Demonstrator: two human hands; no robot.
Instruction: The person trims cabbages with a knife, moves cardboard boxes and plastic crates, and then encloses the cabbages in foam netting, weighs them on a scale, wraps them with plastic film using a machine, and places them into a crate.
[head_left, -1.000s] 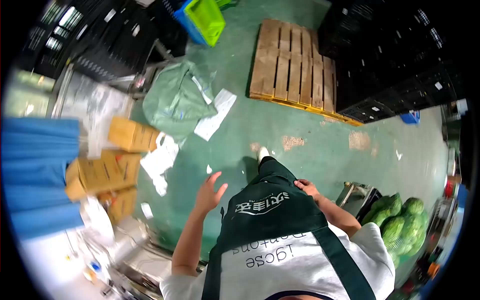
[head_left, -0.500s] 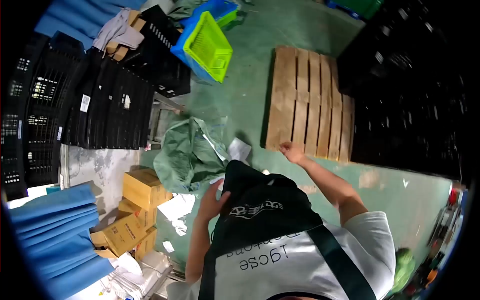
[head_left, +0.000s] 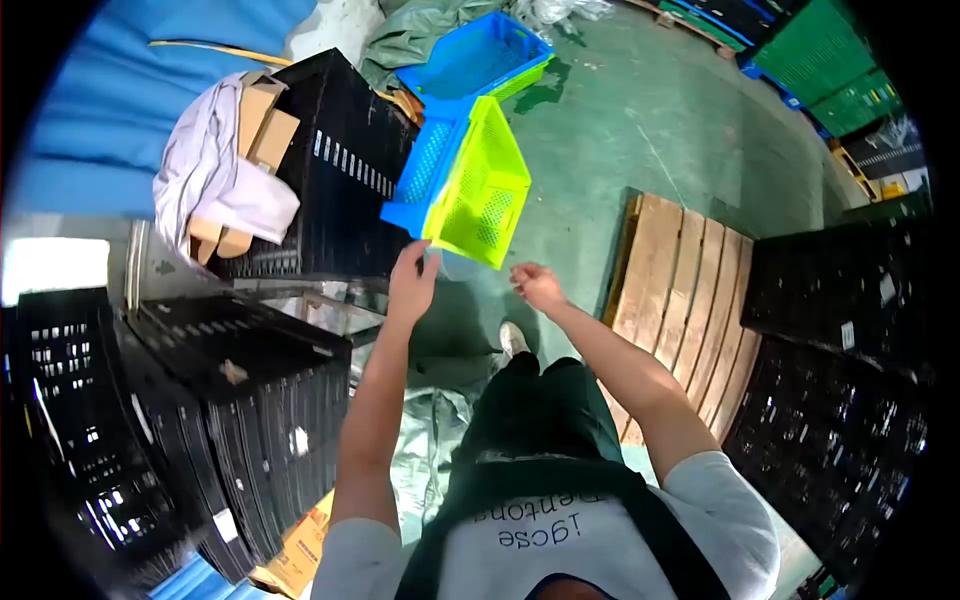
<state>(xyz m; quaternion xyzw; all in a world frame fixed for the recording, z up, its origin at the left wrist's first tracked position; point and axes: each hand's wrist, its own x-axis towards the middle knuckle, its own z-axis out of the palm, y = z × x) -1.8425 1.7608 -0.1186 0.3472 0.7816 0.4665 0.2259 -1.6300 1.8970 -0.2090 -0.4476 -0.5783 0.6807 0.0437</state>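
Note:
My left hand [head_left: 412, 288] reaches forward with thumb and fingers apart, at the near left corner of a yellow-green perforated basket [head_left: 482, 190]. Whether its fingertips touch the rim I cannot tell. The basket lies tipped, its hollow facing right, against a blue basket [head_left: 428, 160]. Just off the basket's near right corner is my right hand [head_left: 538, 287], fingers loosely bent and apart, with nothing seen in it. Behind them, another blue basket [head_left: 475, 60] rests on a yellow-green one.
Black crates [head_left: 340, 165] stand on the left, with cardboard pieces and a pale cloth [head_left: 225, 180] on top. More black crates [head_left: 260, 420] are stacked nearer. At right are a wooden pallet [head_left: 690, 270] and dark crate stacks [head_left: 830, 410]. Green sheeting [head_left: 430, 430] lies by my feet.
I have moved forward, and the baskets now appear much closer. Both hands have gone from beside my body and the pallet corner to the yellow-green basket's near edge.

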